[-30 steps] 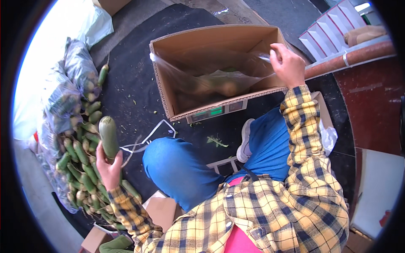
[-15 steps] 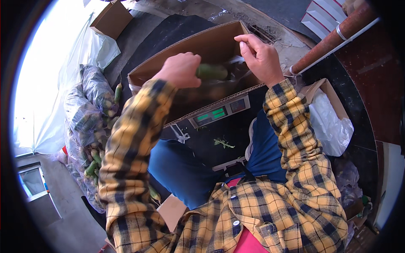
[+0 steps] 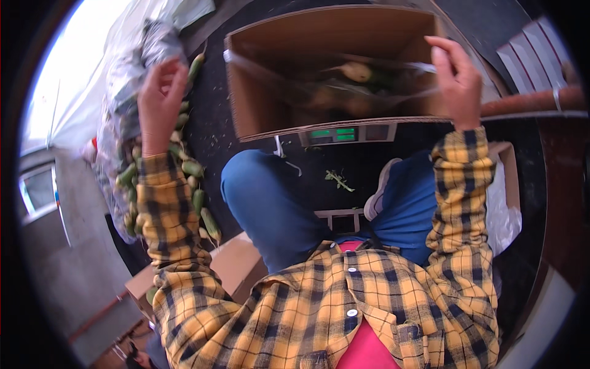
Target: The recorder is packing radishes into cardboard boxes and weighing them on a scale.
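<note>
A brown cardboard box lined with a clear plastic bag stands in front of me, with green and pale cucumbers inside it. My right hand pinches the bag's rim at the box's right edge. My left hand hangs with fingers apart and holds nothing, above a heap of green cucumbers that lies on clear plastic sheeting at my left.
A scale with a green display sits under the box's front edge. My knees in blue trousers are below it. A small cardboard box lies by my left leg and a white bag at my right.
My left hand put a cucumber into the box and has swung back left over the heap, now without anything in it. My right hand stayed on the bag's rim.
</note>
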{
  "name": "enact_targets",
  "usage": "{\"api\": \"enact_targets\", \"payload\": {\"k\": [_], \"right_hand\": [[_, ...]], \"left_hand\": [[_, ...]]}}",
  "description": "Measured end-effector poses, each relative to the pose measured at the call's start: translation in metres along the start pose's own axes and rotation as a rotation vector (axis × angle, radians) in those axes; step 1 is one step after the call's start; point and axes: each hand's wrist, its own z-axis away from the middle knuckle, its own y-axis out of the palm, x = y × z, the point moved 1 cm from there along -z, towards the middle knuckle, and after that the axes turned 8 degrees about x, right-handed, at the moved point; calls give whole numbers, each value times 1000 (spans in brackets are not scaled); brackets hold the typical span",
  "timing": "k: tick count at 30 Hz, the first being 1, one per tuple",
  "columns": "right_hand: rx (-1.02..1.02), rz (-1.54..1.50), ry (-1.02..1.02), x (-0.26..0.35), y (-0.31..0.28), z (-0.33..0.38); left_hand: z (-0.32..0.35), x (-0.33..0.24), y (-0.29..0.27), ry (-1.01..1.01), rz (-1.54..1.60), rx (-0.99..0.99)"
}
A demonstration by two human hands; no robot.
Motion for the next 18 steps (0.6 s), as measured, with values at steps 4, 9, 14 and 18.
{"api": "enact_targets", "payload": {"k": [4,9,14,18], "right_hand": [[116,-93,59,12,6,-1],[311,16,40,35,6,-3],[352,140,-7,52,7,-10],[273,200,50,40,7,-7]], "left_hand": [[116,142,27,-259,-103,165],[258,228,67,-740,-259,562],[317,318,62,-1057,48,209],[325,354,64,-1221,109,38]]}}
